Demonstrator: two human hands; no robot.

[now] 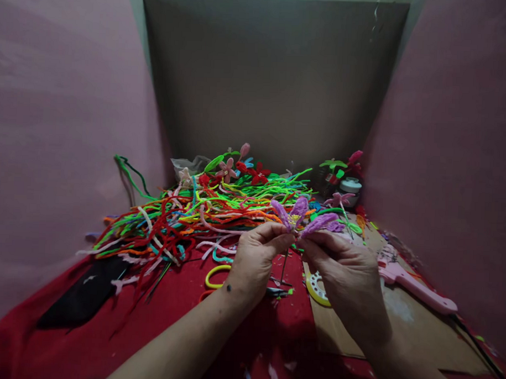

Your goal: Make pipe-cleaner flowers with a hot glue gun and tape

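Observation:
A purple pipe-cleaner flower [300, 206] with a yellow centre is held up between my two hands, its thin dark stem hanging below. My left hand [259, 256] pinches the flower's base from the left, thumb and forefinger pressed together. On the other side my right hand [343, 270] is closed on the base of a purple petal [320, 224] at the flower's right. The exact spot where the right fingertips grip is partly hidden. Under the hands lie scissors with a yellow handle loop [217, 276] and a yellow roll of tape [317, 288].
A heap of colourful pipe cleaners [181, 214] spreads across the red cloth [160, 341]. Finished flowers [226, 171] rest on it. At right, a pink glue gun [419, 289] lies on cardboard [418, 333], near a white-lidded jar [350, 186]. A black phone-like object [83, 294] lies left.

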